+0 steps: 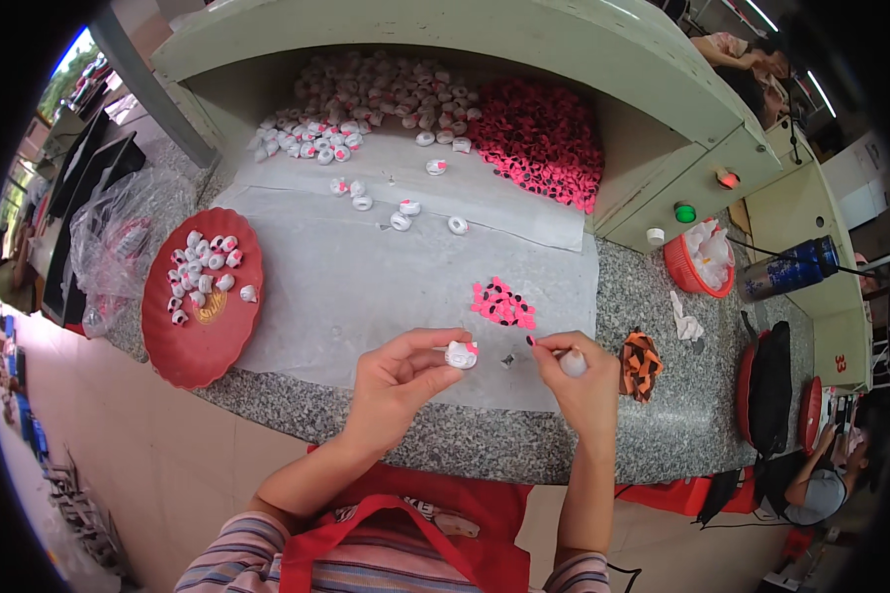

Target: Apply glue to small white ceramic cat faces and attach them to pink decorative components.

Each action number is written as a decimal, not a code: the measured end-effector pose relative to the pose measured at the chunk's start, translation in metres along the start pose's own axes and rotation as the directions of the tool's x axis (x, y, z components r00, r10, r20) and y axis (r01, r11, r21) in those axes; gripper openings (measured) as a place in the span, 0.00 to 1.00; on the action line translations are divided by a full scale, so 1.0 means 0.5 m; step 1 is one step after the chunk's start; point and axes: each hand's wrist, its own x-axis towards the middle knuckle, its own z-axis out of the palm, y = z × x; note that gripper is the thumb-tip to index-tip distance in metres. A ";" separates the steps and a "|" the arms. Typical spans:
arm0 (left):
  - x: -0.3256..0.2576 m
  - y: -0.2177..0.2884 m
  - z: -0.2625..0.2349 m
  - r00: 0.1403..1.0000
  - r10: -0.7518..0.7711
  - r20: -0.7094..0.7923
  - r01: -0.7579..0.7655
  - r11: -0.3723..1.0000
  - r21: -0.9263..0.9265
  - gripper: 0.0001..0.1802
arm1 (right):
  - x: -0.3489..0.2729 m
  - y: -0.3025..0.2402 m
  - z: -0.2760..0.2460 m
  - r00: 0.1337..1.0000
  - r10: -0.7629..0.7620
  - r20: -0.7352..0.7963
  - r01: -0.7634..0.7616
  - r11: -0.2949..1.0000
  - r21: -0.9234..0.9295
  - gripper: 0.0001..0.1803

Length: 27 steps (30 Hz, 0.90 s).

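Observation:
My left hand (398,381) pinches a small white ring-shaped piece with a pink spot (461,355) between thumb and fingers, just above the near edge of the white sheet (366,287). My right hand (574,371) grips a thin white tool (570,362), its tip carrying a tiny pink bit (530,340) a short way right of the white piece. A small cluster of pink and black bits (502,303) lies on the sheet just beyond both hands.
A red plate (198,336) at left holds several finished white pieces. Heaps of white pieces (366,104) and pink rings (539,138) fill the back recess. A red bowl (684,272), a blue bottle (789,269) and an orange-black bundle (641,364) stand right. Another person sits at lower right.

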 end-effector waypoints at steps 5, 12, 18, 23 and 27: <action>0.000 -0.001 0.017 0.997 0.066 0.039 -0.068 0.995 0.070 0.17 | -0.047 -0.097 0.007 0.994 0.021 0.112 -0.067 0.901 0.428 0.05; -0.004 0.003 0.023 0.980 0.155 0.128 -0.171 0.977 0.129 0.18 | -0.046 -0.105 0.017 0.989 0.055 0.136 -0.104 0.916 0.386 0.07; -0.005 0.013 0.019 0.985 0.084 0.149 -0.089 0.996 0.027 0.16 | -0.054 -0.102 0.031 1.000 0.012 0.027 -0.021 0.932 0.362 0.08; -0.002 0.014 0.021 0.994 0.020 0.110 -0.012 0.997 -0.071 0.14 | -0.057 -0.097 0.042 0.995 0.039 0.093 -0.082 0.851 0.519 0.10; -0.005 -0.004 0.019 0.967 0.177 0.181 -0.176 0.984 -0.023 0.14 | -0.059 -0.088 0.050 0.999 -0.046 0.006 0.036 0.864 0.502 0.12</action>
